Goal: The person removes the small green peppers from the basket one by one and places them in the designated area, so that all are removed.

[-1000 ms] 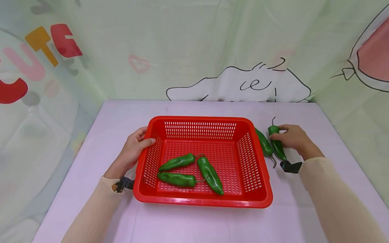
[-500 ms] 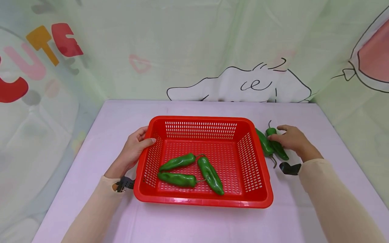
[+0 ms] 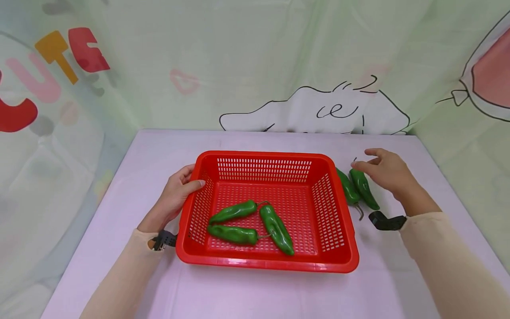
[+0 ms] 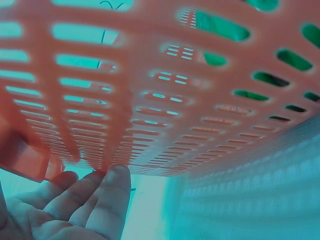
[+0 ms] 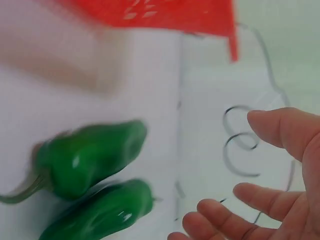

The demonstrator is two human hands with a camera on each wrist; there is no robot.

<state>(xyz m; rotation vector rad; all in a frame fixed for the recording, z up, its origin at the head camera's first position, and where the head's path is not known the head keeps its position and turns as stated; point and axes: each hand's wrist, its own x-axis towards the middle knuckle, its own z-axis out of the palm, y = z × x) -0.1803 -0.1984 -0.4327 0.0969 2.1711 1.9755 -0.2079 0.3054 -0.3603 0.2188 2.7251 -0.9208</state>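
Note:
A red perforated plastic basket (image 3: 267, 266) stands on the table, with three green peppers inside, one of them the slanting pepper (image 3: 277, 231). My left hand (image 3: 175, 191) grips its left rim, thumb over the inner wall and fingers outside; the left wrist view shows those fingertips against the basket wall (image 4: 125, 100). Right of the basket lie two more green peppers, the nearer pepper (image 3: 349, 189) partly hidden by the rim and the outer pepper (image 3: 364, 188). Above the outer pepper's top end is my right hand (image 3: 390, 173), fingers apart and holding nothing; the right wrist view shows both peppers (image 5: 92, 157) apart from the hand.
The table (image 3: 271, 297) has a pale lilac cover. Printed cloth walls (image 3: 259, 57) rise along its back and sides. A black wrist device (image 3: 386, 220) is worn on the right arm, with another device (image 3: 163, 240) on the left.
My right hand has let go of the outer pepper and risen up and to the right; that pepper, shifted slightly, now lies against the nearer one. The left hand and basket stay put.

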